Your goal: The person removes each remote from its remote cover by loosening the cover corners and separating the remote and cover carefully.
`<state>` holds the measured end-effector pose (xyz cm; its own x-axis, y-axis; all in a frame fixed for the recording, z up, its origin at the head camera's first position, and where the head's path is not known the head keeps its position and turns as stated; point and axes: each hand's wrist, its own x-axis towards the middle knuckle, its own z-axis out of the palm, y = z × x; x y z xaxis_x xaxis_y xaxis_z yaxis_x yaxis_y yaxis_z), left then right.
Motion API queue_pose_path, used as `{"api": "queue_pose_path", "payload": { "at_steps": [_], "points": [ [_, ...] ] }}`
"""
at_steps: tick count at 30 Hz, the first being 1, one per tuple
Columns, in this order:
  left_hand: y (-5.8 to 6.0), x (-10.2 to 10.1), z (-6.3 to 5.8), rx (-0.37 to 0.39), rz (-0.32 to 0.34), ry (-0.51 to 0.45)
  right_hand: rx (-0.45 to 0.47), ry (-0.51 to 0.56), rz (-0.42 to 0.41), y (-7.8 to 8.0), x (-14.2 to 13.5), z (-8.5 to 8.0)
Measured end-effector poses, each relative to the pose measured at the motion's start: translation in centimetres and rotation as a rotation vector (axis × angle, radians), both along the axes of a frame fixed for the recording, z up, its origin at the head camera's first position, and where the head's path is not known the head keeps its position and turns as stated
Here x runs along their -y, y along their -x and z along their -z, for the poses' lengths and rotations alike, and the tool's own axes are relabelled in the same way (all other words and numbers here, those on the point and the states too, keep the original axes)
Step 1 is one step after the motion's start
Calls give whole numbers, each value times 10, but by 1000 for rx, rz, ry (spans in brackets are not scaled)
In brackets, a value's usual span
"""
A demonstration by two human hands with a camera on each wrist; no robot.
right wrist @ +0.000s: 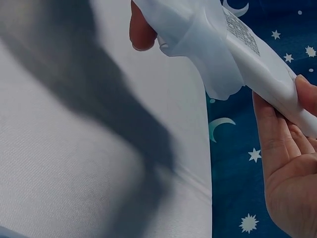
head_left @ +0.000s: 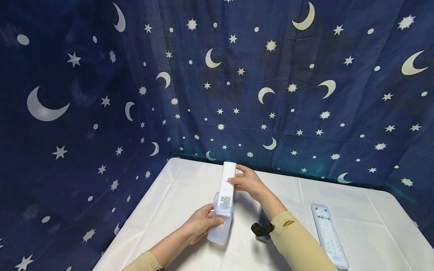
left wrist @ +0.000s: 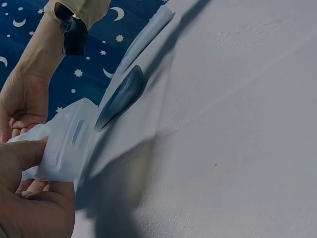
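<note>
Over the white table, a white remote control [head_left: 228, 177] is partly inside a translucent silicone sleeve [head_left: 218, 229], its back with a printed label facing up. My left hand [head_left: 200, 224] grips the sleeve's lower part, thumb across the top and fingers beneath. My right hand [head_left: 249, 182] holds the bare upper end of the remote between thumb and fingers. In the right wrist view, the sleeve's loose edge [right wrist: 218, 74] flares around the remote's body [right wrist: 267, 74]. In the left wrist view, a slot shows in the sleeve's end [left wrist: 74, 144].
A second remote in a clear cover [head_left: 329, 235] lies at the table's right, buttons up. A dark covered remote [head_left: 263, 220] lies partly hidden under my right forearm. The table [head_left: 369, 226] meets a dark blue curtain [head_left: 237, 75] with moons and stars.
</note>
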<state>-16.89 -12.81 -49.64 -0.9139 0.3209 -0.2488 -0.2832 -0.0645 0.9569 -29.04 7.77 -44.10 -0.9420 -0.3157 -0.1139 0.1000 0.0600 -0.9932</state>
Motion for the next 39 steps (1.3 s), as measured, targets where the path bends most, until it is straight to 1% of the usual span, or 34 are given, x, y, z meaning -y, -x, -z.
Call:
{"api": "queue_pose_path", "payload": {
  "at_steps": [6,13,26,39],
  "points": [
    [0,2,1,-7,18,-22,-3,-2,-12,1,0,2],
    [1,2,2,0,19,-40,-4,-8,-1,3,0,3],
    [-3,2,1,15,21,-39,0,1,-3,4,0,3],
    [-2,7,2,-10,98,-50,-2,7,-4,5,0,6]
  ]
}}
